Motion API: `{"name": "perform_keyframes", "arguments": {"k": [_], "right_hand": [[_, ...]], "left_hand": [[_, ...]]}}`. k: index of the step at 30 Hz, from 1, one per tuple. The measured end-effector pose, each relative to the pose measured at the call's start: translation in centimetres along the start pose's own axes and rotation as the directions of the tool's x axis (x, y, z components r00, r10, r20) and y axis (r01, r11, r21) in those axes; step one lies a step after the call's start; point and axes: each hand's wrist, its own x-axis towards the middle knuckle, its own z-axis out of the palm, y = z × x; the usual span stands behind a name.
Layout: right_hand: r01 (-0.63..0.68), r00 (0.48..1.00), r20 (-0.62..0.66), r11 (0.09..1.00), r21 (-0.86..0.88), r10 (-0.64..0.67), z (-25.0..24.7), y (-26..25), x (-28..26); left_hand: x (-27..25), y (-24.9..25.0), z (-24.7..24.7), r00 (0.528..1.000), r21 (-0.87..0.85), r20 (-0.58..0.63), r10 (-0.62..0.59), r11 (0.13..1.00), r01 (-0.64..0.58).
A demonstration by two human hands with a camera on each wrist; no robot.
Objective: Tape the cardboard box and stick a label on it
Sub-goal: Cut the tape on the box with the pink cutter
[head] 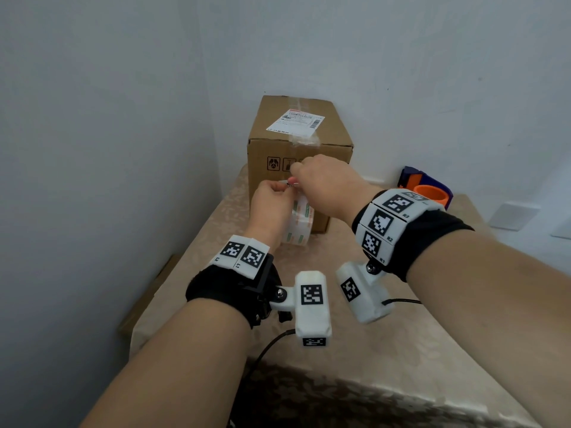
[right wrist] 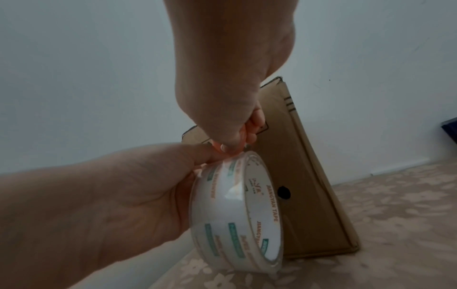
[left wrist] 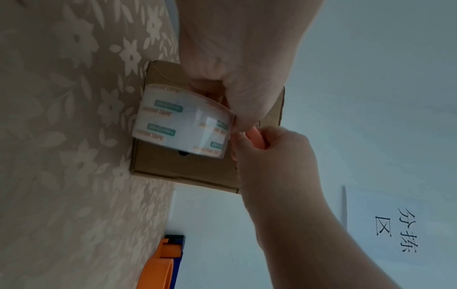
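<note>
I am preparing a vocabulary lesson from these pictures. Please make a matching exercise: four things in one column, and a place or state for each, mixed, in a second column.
Things
1. tape roll
2. cardboard box
3. shipping label
4. orange and blue tape dispenser

Places or states
A. on the table, to the right of the box, by the wall
B. stuck on top of the box
C. held in the left hand, with the right hand pinching at its top edge
D. standing in the corner, its top seam taped

Pairs: 1-C, 2-D, 3-B, 4-A
</note>
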Motion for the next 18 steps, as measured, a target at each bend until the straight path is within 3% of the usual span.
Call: {"name": "perform_keyframes", "arguments": {"k": [11, 18], "right_hand": [[-0.002, 1.0, 0.029, 1.0, -0.03, 0.002, 0.0, 1.0, -1.1], [-0.111, 0.993, 0.035, 0.991, 0.077, 0.108, 0.4, 3.7, -2.7]], "left_hand": [[0.2, -0.1, 0.0, 1.0, 0.058, 0.012, 0.027, 0.998, -0.027], [0.2, -0.8, -0.4, 0.998, 0.134, 0.06, 0.022, 0.991, -0.03]]}}
